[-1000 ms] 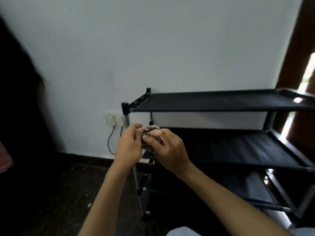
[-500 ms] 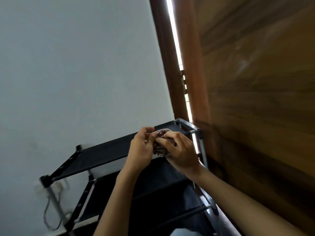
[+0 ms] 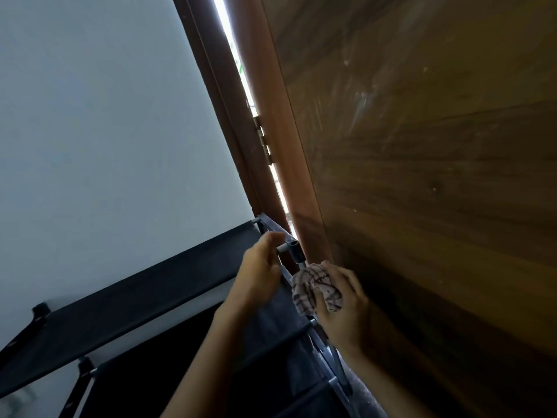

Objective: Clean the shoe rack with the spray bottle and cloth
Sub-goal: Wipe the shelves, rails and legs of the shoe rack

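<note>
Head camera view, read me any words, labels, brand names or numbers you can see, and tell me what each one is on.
None can be read.
Patterned cloth held in the right hand: dark lines only, no lettering.
Shoe rack, gripped by the left hand: no label visible.
Wooden door and wall: no text or signs.

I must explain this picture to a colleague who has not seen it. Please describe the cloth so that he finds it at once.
Start at the big wooden door on the right, then go down to the near corner of the black shoe rack beside it. There the right hand holds the cloth against the rack's metal post. It is crumpled, pale with dark lines, the only patterned thing there.
</note>
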Action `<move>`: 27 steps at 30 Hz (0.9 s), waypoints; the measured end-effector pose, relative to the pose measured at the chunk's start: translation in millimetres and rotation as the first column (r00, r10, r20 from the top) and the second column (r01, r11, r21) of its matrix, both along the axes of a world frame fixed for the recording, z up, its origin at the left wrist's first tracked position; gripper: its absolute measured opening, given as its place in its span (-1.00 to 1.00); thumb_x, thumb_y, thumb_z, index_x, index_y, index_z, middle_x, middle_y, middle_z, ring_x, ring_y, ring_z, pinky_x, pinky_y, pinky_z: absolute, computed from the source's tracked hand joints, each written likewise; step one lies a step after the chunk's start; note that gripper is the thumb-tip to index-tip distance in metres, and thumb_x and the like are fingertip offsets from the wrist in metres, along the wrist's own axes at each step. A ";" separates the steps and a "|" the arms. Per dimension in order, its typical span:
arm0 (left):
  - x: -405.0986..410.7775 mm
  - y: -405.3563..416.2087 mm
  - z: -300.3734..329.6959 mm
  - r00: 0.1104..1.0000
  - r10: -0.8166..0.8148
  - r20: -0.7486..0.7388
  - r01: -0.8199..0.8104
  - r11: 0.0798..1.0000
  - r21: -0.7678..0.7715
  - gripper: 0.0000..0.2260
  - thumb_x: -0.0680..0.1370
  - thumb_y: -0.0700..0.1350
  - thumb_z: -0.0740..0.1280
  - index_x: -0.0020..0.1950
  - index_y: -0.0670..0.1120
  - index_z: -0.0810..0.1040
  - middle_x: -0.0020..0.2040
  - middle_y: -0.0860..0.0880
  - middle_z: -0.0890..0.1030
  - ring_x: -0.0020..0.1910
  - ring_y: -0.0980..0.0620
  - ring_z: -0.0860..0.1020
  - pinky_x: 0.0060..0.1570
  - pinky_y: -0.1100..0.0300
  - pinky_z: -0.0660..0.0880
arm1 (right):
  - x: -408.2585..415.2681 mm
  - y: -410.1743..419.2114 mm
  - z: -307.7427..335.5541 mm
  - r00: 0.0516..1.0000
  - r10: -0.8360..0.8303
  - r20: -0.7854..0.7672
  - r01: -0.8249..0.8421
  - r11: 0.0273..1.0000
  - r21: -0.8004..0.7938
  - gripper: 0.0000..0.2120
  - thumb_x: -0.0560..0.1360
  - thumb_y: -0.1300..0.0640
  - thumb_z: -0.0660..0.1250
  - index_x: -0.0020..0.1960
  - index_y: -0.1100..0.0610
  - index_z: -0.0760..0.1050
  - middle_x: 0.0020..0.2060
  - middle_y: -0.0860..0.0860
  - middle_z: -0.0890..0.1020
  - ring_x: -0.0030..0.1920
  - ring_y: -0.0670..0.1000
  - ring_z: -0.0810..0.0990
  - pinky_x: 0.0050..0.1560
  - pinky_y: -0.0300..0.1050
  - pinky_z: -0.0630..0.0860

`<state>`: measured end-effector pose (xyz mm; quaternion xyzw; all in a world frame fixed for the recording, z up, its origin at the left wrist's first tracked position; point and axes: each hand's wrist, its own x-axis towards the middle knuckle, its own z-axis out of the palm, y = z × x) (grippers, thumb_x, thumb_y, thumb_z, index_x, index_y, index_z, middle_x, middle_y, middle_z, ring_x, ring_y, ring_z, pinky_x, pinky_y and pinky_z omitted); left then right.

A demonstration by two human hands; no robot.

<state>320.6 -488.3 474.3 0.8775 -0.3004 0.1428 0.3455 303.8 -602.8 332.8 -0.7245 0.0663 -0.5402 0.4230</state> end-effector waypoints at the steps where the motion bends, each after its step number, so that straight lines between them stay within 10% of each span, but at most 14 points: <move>1: 7.5 -1.2 3.8 1.000 -0.009 0.008 0.008 0.999 0.049 -0.64 0.56 -0.40 0.10 0.29 -0.14 0.45 0.24 -0.09 0.52 0.17 0.13 0.44 -0.13 0.55 0.37 | 2.0 2.0 2.4 1.000 -0.003 0.011 0.003 0.999 0.048 -0.52 0.29 0.30 0.52 0.19 0.16 0.55 0.09 0.09 0.59 0.02 0.05 0.58 -0.11 0.07 0.64; 6: 33.7 -4.9 12.9 0.996 -0.090 0.009 0.085 0.962 0.258 -0.66 0.54 -0.35 0.17 0.22 -0.08 0.55 0.19 -0.06 0.58 0.18 0.01 0.53 0.16 0.19 0.50 | 18.1 15.1 38.5 0.993 0.070 0.096 -0.068 0.997 -0.022 -0.56 0.34 0.21 0.47 0.21 0.15 0.54 0.11 0.03 0.59 0.10 -0.08 0.53 0.01 -0.27 0.55; 11: 40.6 0.9 3.7 0.994 -0.099 0.040 0.086 0.963 0.255 -0.58 0.55 -0.42 0.07 0.21 -0.09 0.58 0.23 -0.02 0.58 0.19 0.12 0.53 0.06 0.53 0.39 | 20.6 22.6 -2.4 0.998 0.000 -0.064 -0.001 1.000 -0.017 -0.41 0.24 0.27 0.54 0.25 0.11 0.52 0.12 0.05 0.60 0.09 -0.04 0.53 0.01 -0.30 0.48; 18: 36.8 -1.1 2.2 0.988 -0.121 0.096 0.091 0.958 0.272 -0.54 0.51 -0.44 0.07 0.25 -0.09 0.55 0.25 0.00 0.57 0.26 0.05 0.51 0.27 0.22 0.42 | 18.3 27.5 -29.0 1.000 0.000 -0.014 0.001 0.998 0.069 -0.33 0.16 0.38 0.58 0.23 0.12 0.50 0.13 -0.02 0.56 0.12 -0.01 0.55 0.05 -0.14 0.55; 22: 33.5 -1.6 -0.4 0.991 -0.113 0.072 0.091 0.960 0.265 -0.67 0.59 -0.29 0.12 0.22 -0.05 0.56 0.12 0.01 0.63 -0.03 0.12 0.62 -0.04 0.31 0.55 | 32.9 31.1 17.9 0.996 -0.047 0.078 0.039 0.994 0.100 -0.60 0.36 0.03 0.39 0.17 0.09 0.51 0.09 0.04 0.61 0.09 -0.02 0.56 -0.01 -0.16 0.54; 27: 33.3 -1.9 -4.8 0.995 -0.092 0.033 0.083 0.974 0.210 -0.72 0.58 -0.22 0.18 0.22 -0.04 0.56 -0.33 0.20 0.52 -0.54 0.26 0.45 -0.48 0.45 0.35 | 22.0 35.7 -50.0 0.992 -0.050 -0.115 0.057 0.996 0.065 -0.42 0.16 0.33 0.60 0.15 0.19 0.56 0.08 0.10 0.61 0.09 0.08 0.59 -0.01 -0.07 0.60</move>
